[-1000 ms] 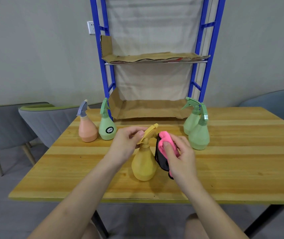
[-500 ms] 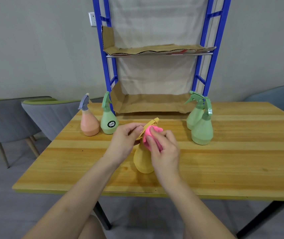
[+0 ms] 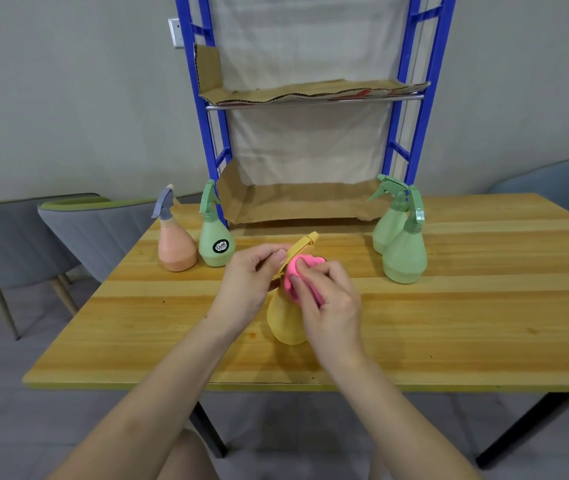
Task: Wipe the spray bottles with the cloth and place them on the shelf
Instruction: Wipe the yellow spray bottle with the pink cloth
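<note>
Wiping | pink cloth (image 3: 301, 269) moved up to yellow bottle (image 3: 285, 322) neck | left hand (image 3: 248, 289) unchanged

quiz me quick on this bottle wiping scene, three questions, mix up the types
1. True or false: the left hand holds the yellow bottle by its spray head.
2. What does the right hand press against that bottle's neck? A) pink cloth B) sponge C) paper towel
3. How many green bottles stand on the table?

Key: 1 true; 2 A; 3 three, one at the left and two at the right.
</note>
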A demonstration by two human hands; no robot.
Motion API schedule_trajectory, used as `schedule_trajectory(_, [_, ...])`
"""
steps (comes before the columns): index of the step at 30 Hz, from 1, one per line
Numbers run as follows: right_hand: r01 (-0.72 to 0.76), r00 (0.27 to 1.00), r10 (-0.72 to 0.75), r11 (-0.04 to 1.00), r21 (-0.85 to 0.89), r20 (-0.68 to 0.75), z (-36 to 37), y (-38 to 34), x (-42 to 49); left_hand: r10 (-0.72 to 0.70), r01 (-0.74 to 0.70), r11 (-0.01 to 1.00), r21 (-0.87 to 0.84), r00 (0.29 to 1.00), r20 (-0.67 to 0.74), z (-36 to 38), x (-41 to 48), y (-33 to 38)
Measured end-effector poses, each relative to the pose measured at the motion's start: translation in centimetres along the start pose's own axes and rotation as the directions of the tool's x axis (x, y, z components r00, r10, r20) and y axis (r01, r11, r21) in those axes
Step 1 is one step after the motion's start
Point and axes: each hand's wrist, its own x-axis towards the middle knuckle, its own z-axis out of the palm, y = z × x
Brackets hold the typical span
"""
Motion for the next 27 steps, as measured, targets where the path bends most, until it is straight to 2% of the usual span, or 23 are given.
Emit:
schedule_trajectory(2, [-0.05, 0.999, 0.05, 0.999, -0.017, -0.005, -0.3, 0.2, 0.5, 0.0, 0.0, 1.0, 0.008, 1.0, -0.006, 0.1, 0.0, 0.0])
schedule_trajectory(5, [-0.212, 0.974, 0.214, 0.977, 0.03, -0.078, -0.4, 0.7, 1.7, 0.014, -0.014, 1.0, 0.001, 1.0, 0.013, 0.3, -0.2, 0.1])
schedule_trajectory(7, [-0.236, 0.967, 0.24, 0.97, 0.055, -0.082, -0.1, 0.9, 1.6, 0.012, -0.012, 1.0, 0.004, 1.0, 0.004, 0.4, -0.2, 0.2])
schedule_trajectory(11, [-0.141, 0.989, 0.144, 0.985, 0.097, -0.022, 0.3, 0.2, 0.0, 0.01, -0.009, 0.999, 0.041, 0.999, -0.034, 0.4, -0.1, -0.1])
schedule_trajectory(14, [-0.063, 0.998, 0.064, 0.997, 0.049, -0.015, 0.1, 0.1, 0.2, 0.016, -0.014, 0.999, 0.041, 0.999, -0.038, 0.4, 0.0, -0.3])
schedule_trajectory(20, [-0.349, 0.935, 0.353, 0.93, 0.111, -0.019, 0.5, -0.9, -0.1, 0.023, -0.017, 0.997, 0.08, 0.997, -0.071, 0.7, 0.1, -0.9])
schedule_trajectory(27, [-0.596, 0.803, 0.581, 0.775, 0.21, 0.136, -0.6, -0.7, 0.8, 0.056, -0.047, 0.993, 0.108, 0.996, -0.076, 1.0, 0.3, -1.4])
